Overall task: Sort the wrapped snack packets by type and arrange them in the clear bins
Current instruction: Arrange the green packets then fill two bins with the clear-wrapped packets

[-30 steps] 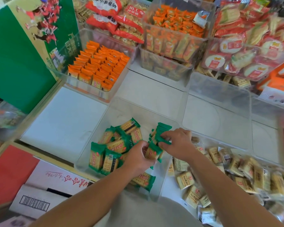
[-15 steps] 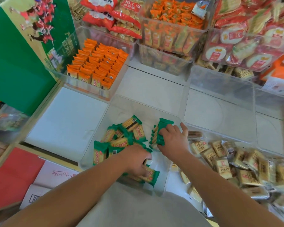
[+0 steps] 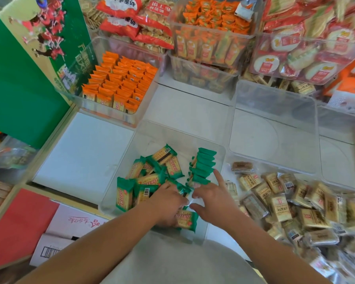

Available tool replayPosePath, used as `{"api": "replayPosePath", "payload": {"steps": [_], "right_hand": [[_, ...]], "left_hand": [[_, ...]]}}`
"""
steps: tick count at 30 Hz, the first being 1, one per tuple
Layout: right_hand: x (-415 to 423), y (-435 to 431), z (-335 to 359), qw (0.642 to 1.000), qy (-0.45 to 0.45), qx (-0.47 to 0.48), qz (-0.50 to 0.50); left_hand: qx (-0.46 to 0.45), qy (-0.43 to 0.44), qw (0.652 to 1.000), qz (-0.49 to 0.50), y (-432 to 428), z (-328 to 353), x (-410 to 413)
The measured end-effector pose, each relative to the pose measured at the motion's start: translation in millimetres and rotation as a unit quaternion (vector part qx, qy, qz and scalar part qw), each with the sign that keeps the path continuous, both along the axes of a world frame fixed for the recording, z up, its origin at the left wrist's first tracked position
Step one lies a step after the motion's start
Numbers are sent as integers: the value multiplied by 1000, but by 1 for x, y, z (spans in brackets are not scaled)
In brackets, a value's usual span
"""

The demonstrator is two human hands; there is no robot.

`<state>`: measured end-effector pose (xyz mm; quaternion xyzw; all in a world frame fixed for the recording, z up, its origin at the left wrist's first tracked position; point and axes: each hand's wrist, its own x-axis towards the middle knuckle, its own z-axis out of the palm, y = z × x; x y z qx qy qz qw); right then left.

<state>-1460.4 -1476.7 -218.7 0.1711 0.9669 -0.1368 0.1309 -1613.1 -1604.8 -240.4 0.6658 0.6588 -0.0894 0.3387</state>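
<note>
Currently loose packets (image 3: 150, 177) lie under the left hand (image 3: 168, 203), grip unclear; the upright row (image 3: 203, 165) runs forward from the spread-fingered right hand (image 3: 211, 198).

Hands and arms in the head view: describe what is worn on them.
Both the left hand and the right hand are bare: no gloves, rings or watch show. The forearms are bare too, with no sleeves in view. A pale grey garment shows between them.

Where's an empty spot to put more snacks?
The white shelf left of the bin of green packets, in front of the orange packets, is bare. So is the clear bin behind the tan packets. That tan pile is crowded.
</note>
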Motion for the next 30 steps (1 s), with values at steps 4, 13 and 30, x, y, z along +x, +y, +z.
{"api": "replayPosePath", "payload": {"steps": [4,13,30], "right_hand": [[9,3,-13,997,69,-7,-20],[7,1,4,979,150,-119,-75],[-18,31,-10,994,21,100,-43]], "left_hand": [[17,-32,999,35,-2,4,-2],[91,-219,917,322,-27,12,0],[-69,23,997,19,38,-2,-37]]}}
